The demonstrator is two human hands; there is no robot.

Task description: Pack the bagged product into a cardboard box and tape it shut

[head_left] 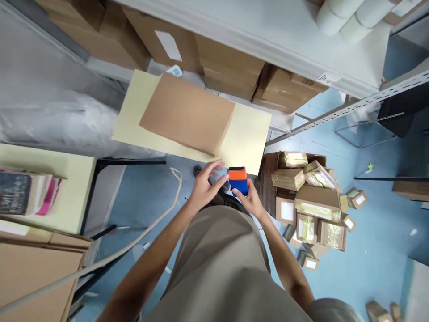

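My right hand grips a small blue and orange device in front of my body, fingers wrapped round its lower part. My left hand hovers beside it with fingers partly spread, its fingertips reaching toward the device's left side; whether they touch it I cannot tell. Just beyond both hands lies a flat brown cardboard box on a pale yellow table.
An open carton and a heap of small taped parcels sit on the blue floor at right. Shelving with large cardboard boxes runs behind the table. A second yellow table with books stands at left, boxes below it.
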